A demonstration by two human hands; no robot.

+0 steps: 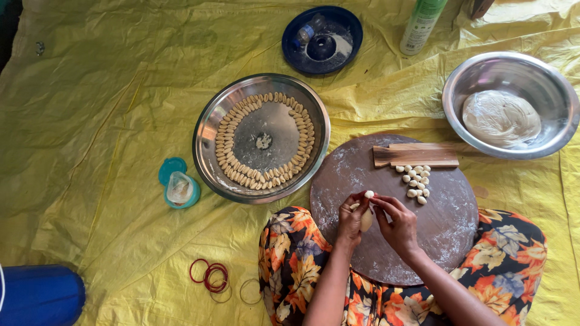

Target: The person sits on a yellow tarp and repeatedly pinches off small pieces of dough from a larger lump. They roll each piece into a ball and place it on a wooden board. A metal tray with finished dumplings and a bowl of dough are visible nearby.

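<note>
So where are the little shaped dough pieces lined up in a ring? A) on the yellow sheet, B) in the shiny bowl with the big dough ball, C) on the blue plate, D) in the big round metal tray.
D: the shaped dough pieces lie in a ring inside the big round metal tray, left of the round board.

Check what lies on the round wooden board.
On the round wooden board: a ridged wooden paddle, a cluster of small dough pieces and a flour dusting. Both hands and forearms hide its near part.
</note>
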